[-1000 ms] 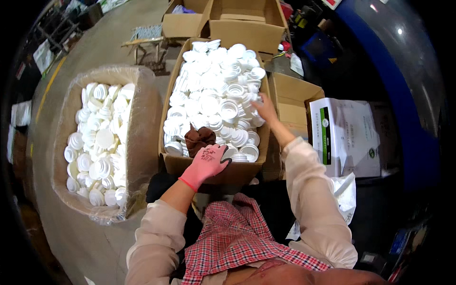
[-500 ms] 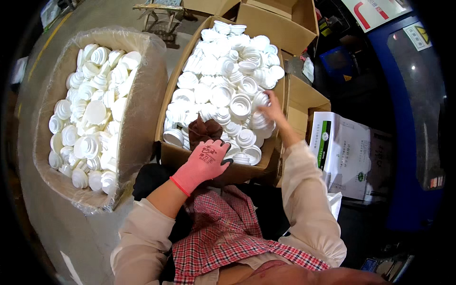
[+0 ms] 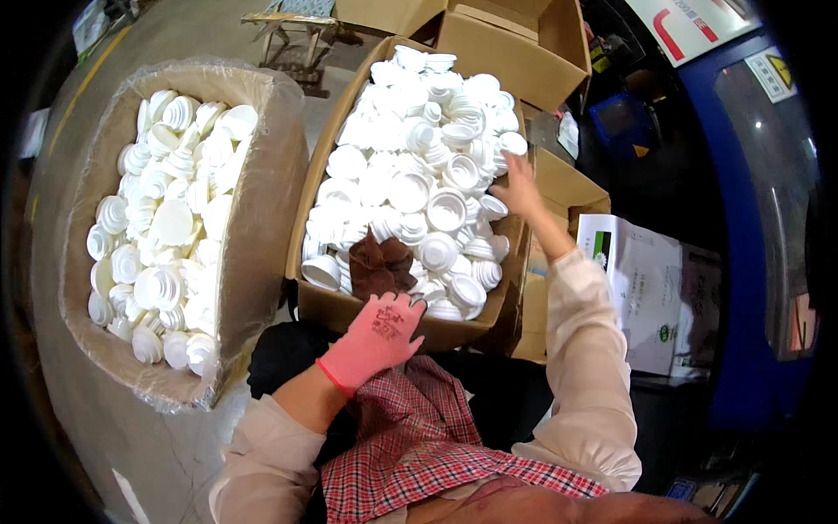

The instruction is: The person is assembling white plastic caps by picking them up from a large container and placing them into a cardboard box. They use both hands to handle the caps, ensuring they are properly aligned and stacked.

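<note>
White ridged plastic caps (image 3: 447,210) fill an open cardboard box (image 3: 305,214) in front of me. My right hand (image 3: 524,189), bare, reaches over the box's right side with thumb and fingers apart, close to the caps there. Nothing shows between them. My left hand (image 3: 374,339), in a pink glove with dark fingertips, is at the box's near edge. Its fingers curl down, and their tips are mostly hidden. Just beyond them a crumpled brown cloth (image 3: 381,265) lies on the caps.
On the left, a plastic-lined box (image 3: 262,201) holds more white caps. Open cardboard boxes (image 3: 515,52) stand behind and to the right. A white printed carton (image 3: 642,293) and a blue machine (image 3: 751,349) are on the right. A small stool (image 3: 292,31) stands at the back.
My right hand has shifted up and right, toward the box's right edge, and its fingers have spread. My left hand has drawn back toward me, away from the brown cloth.
</note>
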The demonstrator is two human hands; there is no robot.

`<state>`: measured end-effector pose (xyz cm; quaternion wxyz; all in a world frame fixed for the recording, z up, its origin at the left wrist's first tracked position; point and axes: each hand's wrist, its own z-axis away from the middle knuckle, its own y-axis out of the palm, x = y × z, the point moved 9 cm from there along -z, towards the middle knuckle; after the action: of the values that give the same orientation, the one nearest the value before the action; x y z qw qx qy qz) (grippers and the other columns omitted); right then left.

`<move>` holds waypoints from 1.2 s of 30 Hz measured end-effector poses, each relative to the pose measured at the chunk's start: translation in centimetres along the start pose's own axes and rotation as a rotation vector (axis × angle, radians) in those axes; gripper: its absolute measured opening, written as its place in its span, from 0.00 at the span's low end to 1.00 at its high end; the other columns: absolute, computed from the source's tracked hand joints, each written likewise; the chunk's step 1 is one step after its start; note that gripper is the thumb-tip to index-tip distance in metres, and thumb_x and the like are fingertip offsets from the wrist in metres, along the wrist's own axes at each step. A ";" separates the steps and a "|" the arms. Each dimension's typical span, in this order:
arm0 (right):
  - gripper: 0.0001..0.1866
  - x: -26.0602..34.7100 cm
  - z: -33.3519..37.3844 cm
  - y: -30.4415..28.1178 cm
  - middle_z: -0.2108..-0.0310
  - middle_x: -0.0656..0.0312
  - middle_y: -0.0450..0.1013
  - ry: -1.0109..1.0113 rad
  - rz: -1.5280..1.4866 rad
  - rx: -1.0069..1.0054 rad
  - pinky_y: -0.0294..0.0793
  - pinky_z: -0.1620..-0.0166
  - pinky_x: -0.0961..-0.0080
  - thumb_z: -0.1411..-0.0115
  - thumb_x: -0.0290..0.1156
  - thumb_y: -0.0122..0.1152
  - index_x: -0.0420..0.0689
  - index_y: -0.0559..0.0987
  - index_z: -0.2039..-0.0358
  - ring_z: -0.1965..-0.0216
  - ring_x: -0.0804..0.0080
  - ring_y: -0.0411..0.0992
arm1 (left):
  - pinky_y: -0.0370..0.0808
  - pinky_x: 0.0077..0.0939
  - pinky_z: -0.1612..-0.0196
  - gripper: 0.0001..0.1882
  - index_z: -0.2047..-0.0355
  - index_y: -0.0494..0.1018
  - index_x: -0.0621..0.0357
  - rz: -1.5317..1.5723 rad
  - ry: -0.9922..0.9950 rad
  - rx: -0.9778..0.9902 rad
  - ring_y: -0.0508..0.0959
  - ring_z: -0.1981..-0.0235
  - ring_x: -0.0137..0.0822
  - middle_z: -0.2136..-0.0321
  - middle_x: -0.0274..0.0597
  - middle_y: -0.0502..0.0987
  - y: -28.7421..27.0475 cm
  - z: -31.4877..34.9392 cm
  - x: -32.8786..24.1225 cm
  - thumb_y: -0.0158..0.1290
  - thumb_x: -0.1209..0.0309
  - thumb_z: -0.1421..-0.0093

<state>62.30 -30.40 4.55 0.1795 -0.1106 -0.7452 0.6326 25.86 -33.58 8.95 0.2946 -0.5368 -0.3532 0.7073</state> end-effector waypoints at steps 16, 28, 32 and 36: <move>0.30 -10.7 -2.9 9.7 0.54 0.47 0.75 0.262 -0.333 0.561 0.70 0.50 0.63 0.37 0.54 0.47 0.39 0.76 0.52 0.52 0.51 0.73 | 0.69 0.37 0.56 0.28 0.50 0.71 0.61 0.067 -0.012 0.023 0.72 0.58 0.44 0.62 0.46 0.72 -1.2 -3.0 3.8 0.59 0.58 0.48; 0.44 -5.4 -21.5 1.6 0.47 0.39 0.68 0.209 -0.307 -0.089 0.65 0.43 0.59 0.51 0.50 0.69 0.37 0.63 0.41 0.44 0.43 0.66 | 0.70 0.38 0.58 0.28 0.52 0.71 0.63 0.087 -0.008 -0.077 0.73 0.60 0.45 0.62 0.45 0.73 -2.8 -4.0 7.7 0.61 0.60 0.51; 0.56 -8.8 -26.4 6.4 0.44 0.34 0.62 0.581 -0.299 -0.158 0.66 0.43 0.56 0.62 0.58 0.75 0.40 0.61 0.38 0.44 0.41 0.64 | 0.70 0.37 0.59 0.27 0.53 0.71 0.60 0.083 -0.044 0.036 0.73 0.61 0.44 0.64 0.45 0.73 -2.6 -4.6 7.8 0.61 0.60 0.51; 0.43 -7.3 -24.7 9.0 0.43 0.39 0.59 0.500 -0.280 0.036 0.67 0.44 0.58 0.59 0.52 0.75 0.51 0.67 0.45 0.47 0.40 0.64 | 0.70 0.38 0.59 0.27 0.54 0.71 0.60 0.087 -0.060 0.037 0.73 0.61 0.44 0.64 0.45 0.72 -2.6 -4.4 8.2 0.60 0.58 0.50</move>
<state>78.43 -9.42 -1.86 0.4453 -0.1560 -0.6743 0.5680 28.19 -24.77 5.77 0.2626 -0.5249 -0.3251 0.7415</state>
